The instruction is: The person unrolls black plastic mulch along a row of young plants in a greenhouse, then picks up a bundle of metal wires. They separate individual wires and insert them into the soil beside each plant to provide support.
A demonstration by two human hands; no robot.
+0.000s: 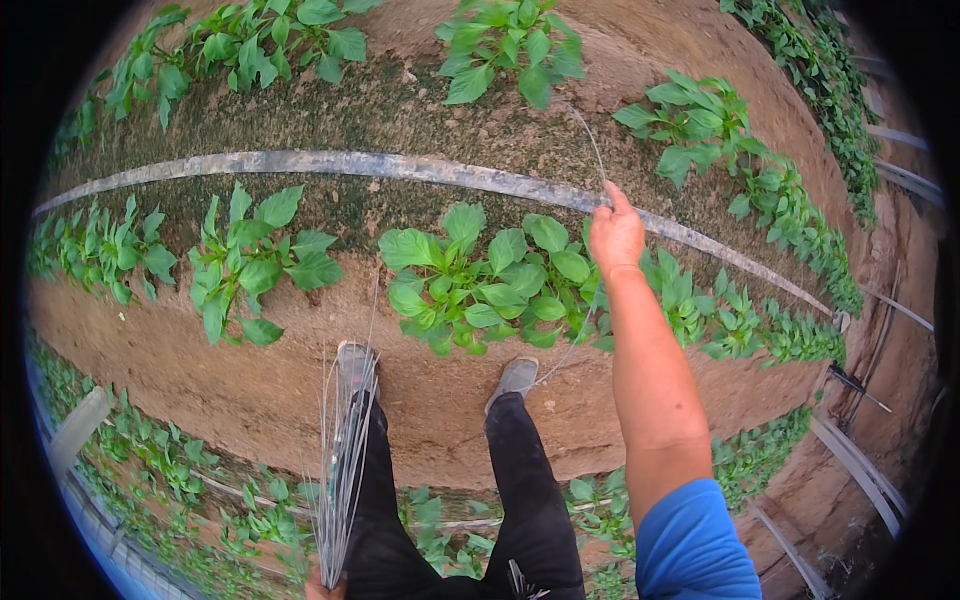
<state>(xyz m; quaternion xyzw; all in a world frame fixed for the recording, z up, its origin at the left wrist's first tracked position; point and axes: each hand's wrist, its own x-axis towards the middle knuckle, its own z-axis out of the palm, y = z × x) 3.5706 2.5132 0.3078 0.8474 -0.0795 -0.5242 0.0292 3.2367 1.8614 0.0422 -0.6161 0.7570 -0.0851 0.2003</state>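
My right hand [617, 229] reaches out over the plant row, its fingers closed around a thin wire rod [592, 135]. The rod bows in an arc; one end reaches the soil near a far plant [517, 52], and the other curves back toward my right shoe. At the bottom edge, my left hand [325, 589] is partly cut off. It grips a bundle of thin wire rods [337, 465] that fans upward in front of my left leg. Leafy green plants [465, 277] grow just left of my right hand and forearm.
A flat, dirty drip tape [360, 163] runs along the soil bed between two plant rows. My shoes [514, 379] stand on the bare dirt path [442, 420]. More plants [150, 457] grow behind me. Pale posts [859, 469] lie at the right.
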